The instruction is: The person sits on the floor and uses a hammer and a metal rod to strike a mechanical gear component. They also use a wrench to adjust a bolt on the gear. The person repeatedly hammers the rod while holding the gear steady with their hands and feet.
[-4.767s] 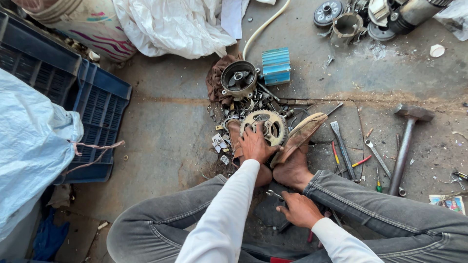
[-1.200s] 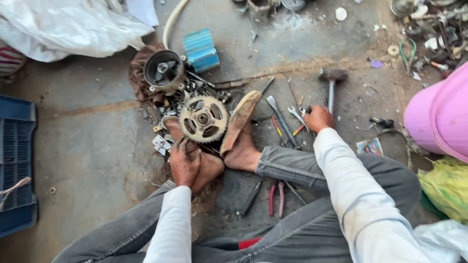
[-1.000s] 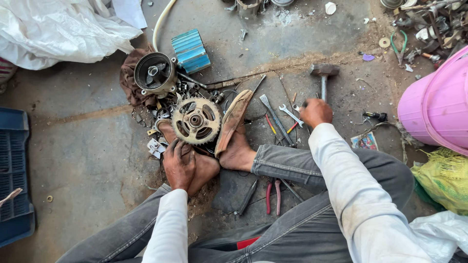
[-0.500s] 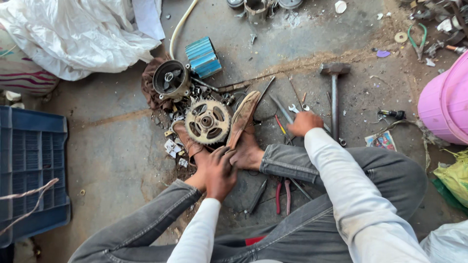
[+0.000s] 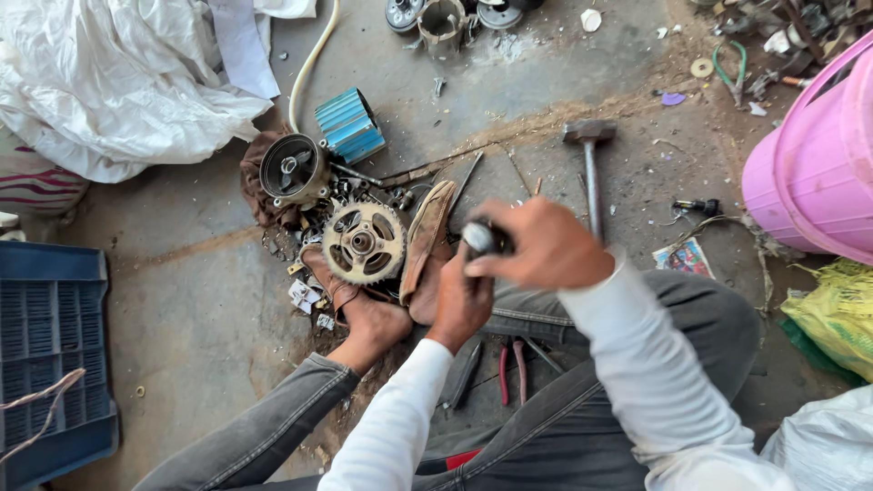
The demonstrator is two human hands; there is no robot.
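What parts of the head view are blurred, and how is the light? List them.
Head view: the right hand and the small metal-tipped tool it grips are motion-blurred; the left hand is slightly soft; the toothed gear, hammer and pink tub are sharp. Light is even daylight, with soft shadows and no glare.

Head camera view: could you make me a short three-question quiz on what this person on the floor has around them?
1. True or false: the hammer lies on the floor, in neither hand.
2. What does the right hand hold? A) a small metal piece, blurred B) pliers C) a cup
3. Which colour is the big tub at the right edge?

Key: 1 true. 2 A; the left hand is just below it, near the toothed wheel. 3 pink.
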